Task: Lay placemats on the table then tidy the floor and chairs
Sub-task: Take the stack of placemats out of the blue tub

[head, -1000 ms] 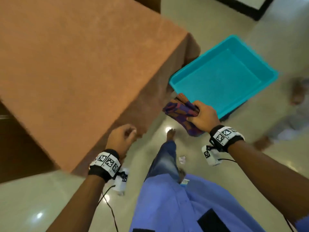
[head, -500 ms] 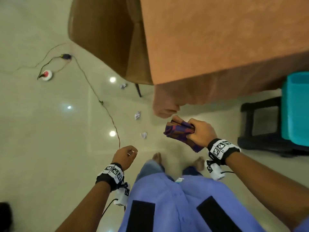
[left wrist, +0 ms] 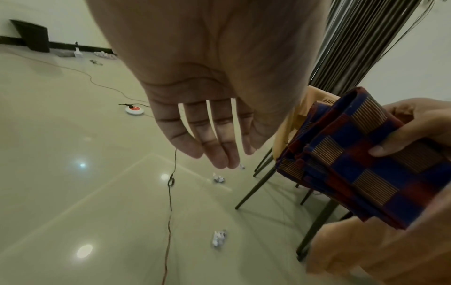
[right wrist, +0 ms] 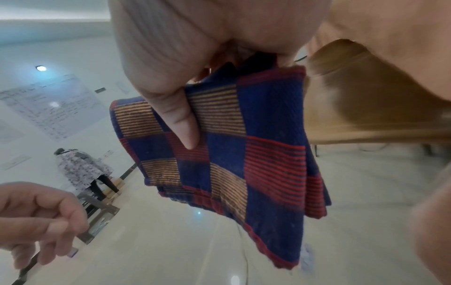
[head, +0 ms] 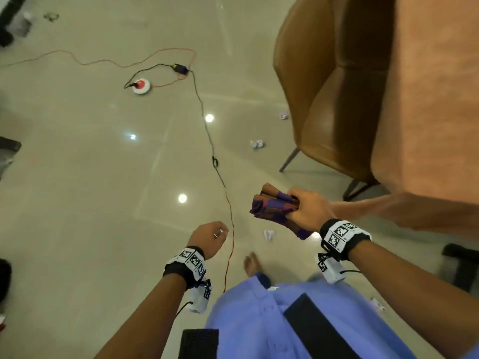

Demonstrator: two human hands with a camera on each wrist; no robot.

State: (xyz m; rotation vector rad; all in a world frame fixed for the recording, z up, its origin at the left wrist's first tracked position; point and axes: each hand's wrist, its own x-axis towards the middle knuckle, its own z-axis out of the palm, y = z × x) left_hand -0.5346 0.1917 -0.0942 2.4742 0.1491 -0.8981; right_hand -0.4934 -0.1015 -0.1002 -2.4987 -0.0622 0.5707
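The right hand (head: 308, 212) grips the folded placemats (head: 274, 208) just off the table (head: 427, 112) corner, near the chair (head: 324, 104). The left hand (head: 207, 238) hangs loosely curled, empty. Laying hasn't begun; next, unfold one mat onto the table.

The table (head: 427, 99) runs off the head view's right edge; floor paper scraps (head: 257, 144) look blurred.
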